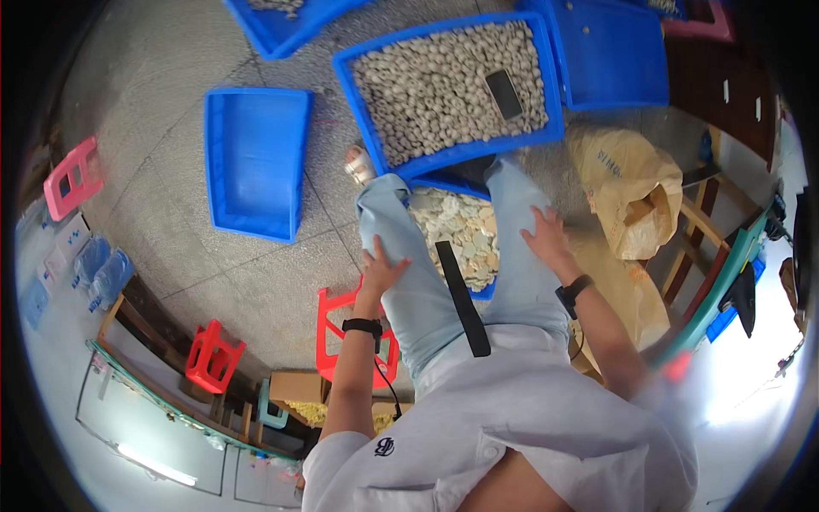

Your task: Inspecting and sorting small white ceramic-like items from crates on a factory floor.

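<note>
My left hand (384,266) rests on my left thigh, its fingers apart and nothing in it. On the other thigh lies my right hand (548,241), also bare, with its fingers spread. Ahead of my knees stands a large blue crate (559,128) filled with small, roundish grey-beige pieces (426,81). A dark phone (503,94) lies on top of those pieces, toward the right side. Between my legs, partly hidden by them, a lower blue crate (484,294) holds flat, pale cream and greenish pieces (469,230). Neither hand touches the crates.
A shallow blue crate (256,166) sits on the floor at left, and another (610,55) at far right. Tan sacks (627,192) stand close by my right leg. Red stools (213,357) and a pink stool (72,179) are at left; a red stool (328,341) is beside me.
</note>
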A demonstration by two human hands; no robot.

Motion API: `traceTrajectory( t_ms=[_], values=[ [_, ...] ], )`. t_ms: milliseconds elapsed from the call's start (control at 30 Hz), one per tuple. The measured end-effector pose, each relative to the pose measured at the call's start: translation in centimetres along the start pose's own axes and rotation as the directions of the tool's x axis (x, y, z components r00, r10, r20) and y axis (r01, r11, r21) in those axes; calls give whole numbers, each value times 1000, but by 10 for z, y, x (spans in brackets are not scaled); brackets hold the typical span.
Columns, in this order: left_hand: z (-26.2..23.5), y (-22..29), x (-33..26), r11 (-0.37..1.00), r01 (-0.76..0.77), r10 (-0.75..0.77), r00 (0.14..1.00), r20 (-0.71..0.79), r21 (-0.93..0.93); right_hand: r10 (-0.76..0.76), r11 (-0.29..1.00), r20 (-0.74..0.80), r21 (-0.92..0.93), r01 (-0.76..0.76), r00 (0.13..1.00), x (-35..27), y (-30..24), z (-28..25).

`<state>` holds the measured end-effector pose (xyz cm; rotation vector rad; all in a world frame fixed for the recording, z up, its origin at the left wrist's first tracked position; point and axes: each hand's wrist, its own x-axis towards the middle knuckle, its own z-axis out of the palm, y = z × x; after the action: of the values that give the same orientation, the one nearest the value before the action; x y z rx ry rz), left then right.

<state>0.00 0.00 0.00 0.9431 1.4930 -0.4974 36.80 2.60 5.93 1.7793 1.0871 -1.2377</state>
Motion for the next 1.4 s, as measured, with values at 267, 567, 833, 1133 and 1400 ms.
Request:
traceTrajectory(
  t_ms=[267,567,833,1133,1400],
  values=[
    [2,57,31,887,233,-91,935,-342,399,-46,982,-688,101,158,724,64,100,40],
    [-26,83,43,927,213,-42,878,-476,310,53,958,-753,224,180,656,94,89,10],
    [-32,96,77,876,341,-59,777,-626,340,135,783,-827,426,452,545,193,136,-29],
    [-53,-18,170,506,-407,-206,799,-564,-761,123,277,-674,728,627,728,311,156,-9],
    [-31,12,164,511,-732,336,652,-680,-450,139,153,-875,482,863,464,283,130,58]
  ],
)
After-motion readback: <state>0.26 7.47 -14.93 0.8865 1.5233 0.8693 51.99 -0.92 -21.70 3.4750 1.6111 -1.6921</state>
